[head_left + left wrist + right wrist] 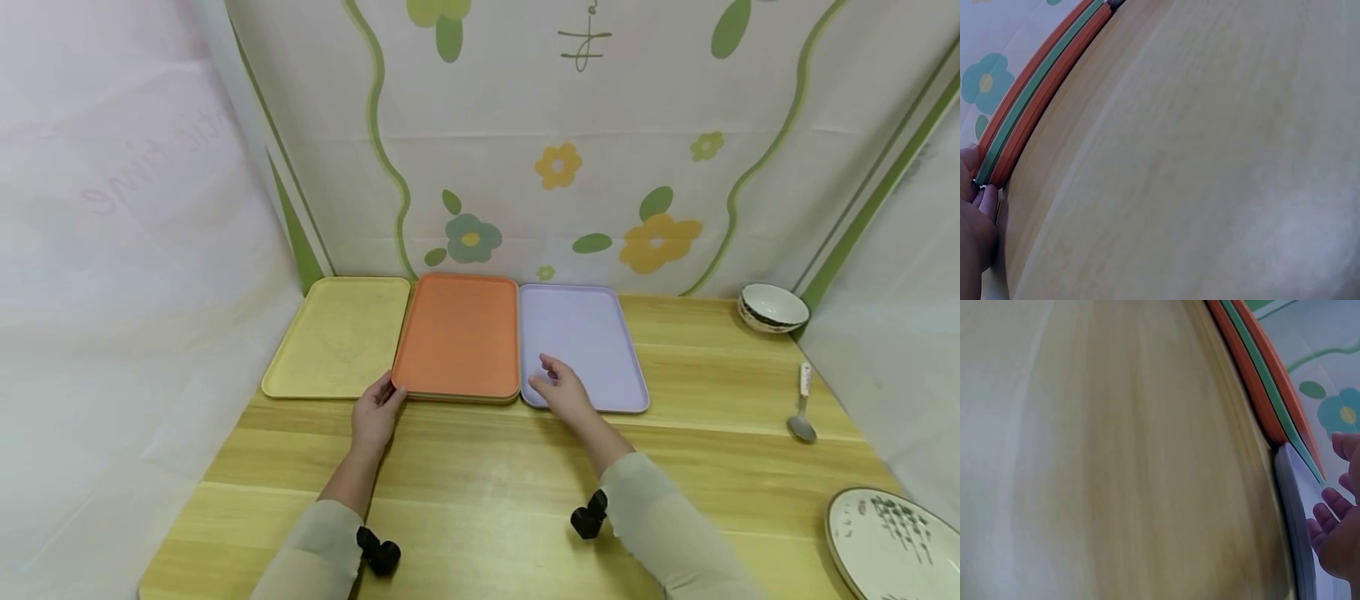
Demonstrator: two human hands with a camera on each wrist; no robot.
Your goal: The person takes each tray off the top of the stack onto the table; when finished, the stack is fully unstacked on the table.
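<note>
A stack of trays stands in the middle: an orange tray point(461, 337) on top, a green tray point(1019, 112) under it and another orange one at the bottom. My left hand point(375, 414) holds the stack at its near left corner, thumb by the upper rim and fingers lower down. Over the near left part of a purple tray point(588, 333), my right hand point(564, 392) hovers with loosely bent fingers and nothing in them. The purple tray lies right against the stack's right side.
To the left of the stack lies a yellow tray point(341, 333). At the table's right side are a white bowl point(774, 305), a spoon point(802, 417) and a patterned plate point(892, 550). A flowered cloth point(517, 108) hangs behind the trays.
</note>
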